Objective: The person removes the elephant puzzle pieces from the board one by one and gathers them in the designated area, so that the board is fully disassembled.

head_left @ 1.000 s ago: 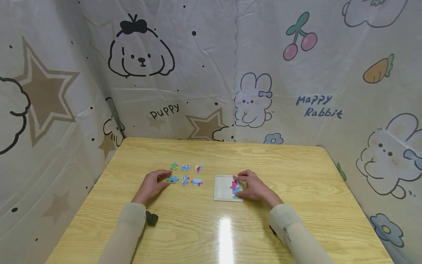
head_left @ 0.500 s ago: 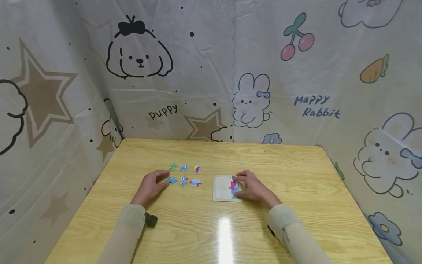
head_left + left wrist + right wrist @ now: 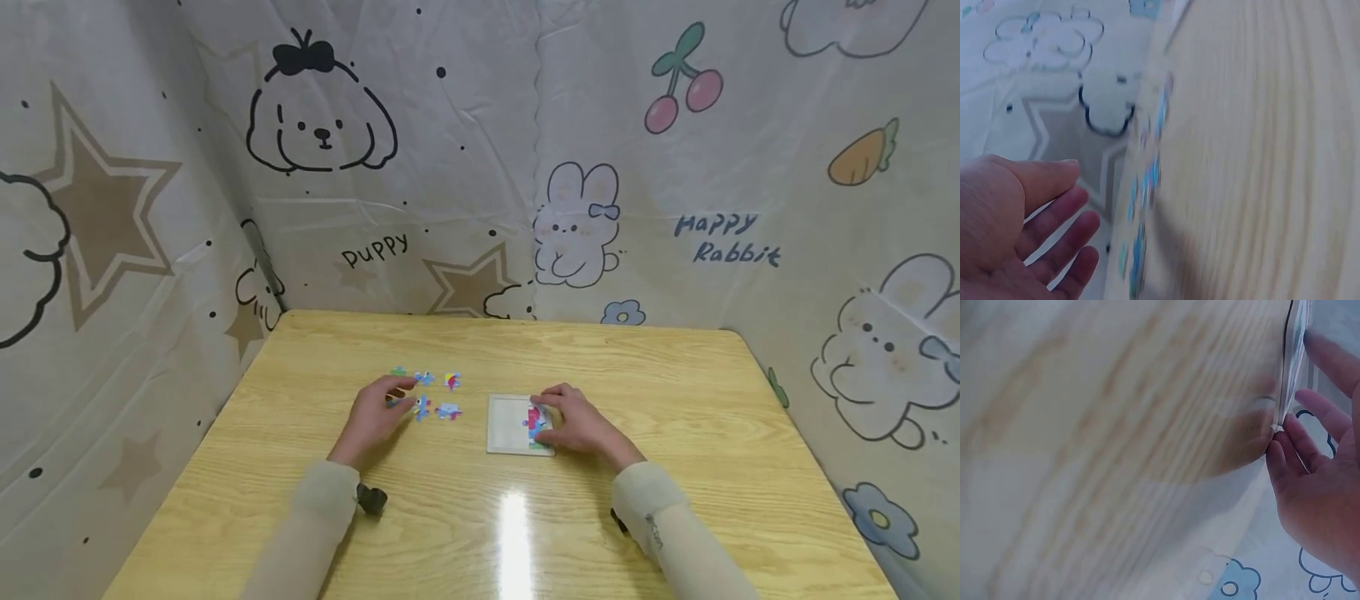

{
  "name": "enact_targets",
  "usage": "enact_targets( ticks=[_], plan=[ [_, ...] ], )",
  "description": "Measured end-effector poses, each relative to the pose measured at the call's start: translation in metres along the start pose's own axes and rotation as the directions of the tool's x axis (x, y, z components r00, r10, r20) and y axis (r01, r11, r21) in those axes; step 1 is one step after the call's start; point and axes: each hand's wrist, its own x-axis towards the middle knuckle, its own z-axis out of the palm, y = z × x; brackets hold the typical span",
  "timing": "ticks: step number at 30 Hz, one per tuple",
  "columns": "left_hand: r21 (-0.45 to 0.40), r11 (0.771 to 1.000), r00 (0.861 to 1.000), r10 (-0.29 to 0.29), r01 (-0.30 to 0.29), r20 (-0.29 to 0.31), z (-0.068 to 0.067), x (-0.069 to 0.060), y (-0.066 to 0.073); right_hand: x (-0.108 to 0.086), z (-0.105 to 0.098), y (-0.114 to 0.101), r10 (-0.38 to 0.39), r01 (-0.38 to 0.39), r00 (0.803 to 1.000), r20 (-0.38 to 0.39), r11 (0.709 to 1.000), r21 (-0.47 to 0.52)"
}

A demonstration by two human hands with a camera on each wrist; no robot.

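Observation:
My left hand (image 3: 377,414) hovers over loose jigsaw pieces, thumb and fingers apart, holding nothing. In the left wrist view that hand (image 3: 1029,231) is beside the blurred row of pieces (image 3: 1147,181). A blue piece with red parts (image 3: 449,411) and a yellow-and-red piece (image 3: 452,381) lie right of it. My hand partly covers the pieces at the left end. My right hand (image 3: 581,423) holds the right side of a square puzzle tray (image 3: 508,425), thumb and fingers spread along the edge. Joined colourful pieces (image 3: 534,421) fill the tray's right strip; its left part shows bare board.
The pale wood table (image 3: 645,375) carries the tray and pieces. Behind it and at both sides hangs a printed cloth (image 3: 465,167). A black wrist device (image 3: 371,499) sits at the left sleeve.
My left hand has moved right and slightly up, from beside the left end of the piece rows to over them. The right hand stays at the tray's right side.

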Motion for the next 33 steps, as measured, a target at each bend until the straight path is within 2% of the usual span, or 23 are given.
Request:
enact_targets(
  ticks=[3, 7, 12, 19, 25, 33],
  plan=[
    [-0.048, 0.999, 0.999, 0.005, -0.004, 0.032, 0.014, 0.004, 0.015, 0.0, 0.0, 0.0, 0.0, 0.0, 1.0, -0.026, 1.0, 0.006],
    [-0.085, 0.995, 0.995, 0.052, -0.045, 0.082, 0.038, 0.015, 0.035, 0.0, -0.001, 0.002, 0.028, -0.025, 0.996, -0.088, 0.999, 0.03],
    [-0.096, 0.993, 0.982, 0.087, -0.071, 0.166, 0.069, 0.026, 0.056, 0.0, -0.003, 0.004, 0.103, -0.102, 0.984, -0.147, 0.995, 0.011],
    [-0.092, 0.992, 0.963, 0.102, -0.081, 0.248, 0.105, 0.034, 0.066, -0.002, -0.002, 0.006, 0.168, -0.167, 0.978, -0.12, 0.986, 0.021],
    [-0.063, 0.992, 0.958, 0.119, -0.106, 0.261, 0.125, 0.042, 0.074, -0.002, -0.002, 0.006, 0.18, -0.181, 0.976, -0.124, 0.983, 0.006],
    [0.003, 0.991, 0.957, 0.126, -0.131, 0.26, 0.139, 0.047, 0.083, 0.001, -0.001, 0.007, 0.181, -0.18, 0.976, -0.121, 0.984, 0.02]
  ],
)
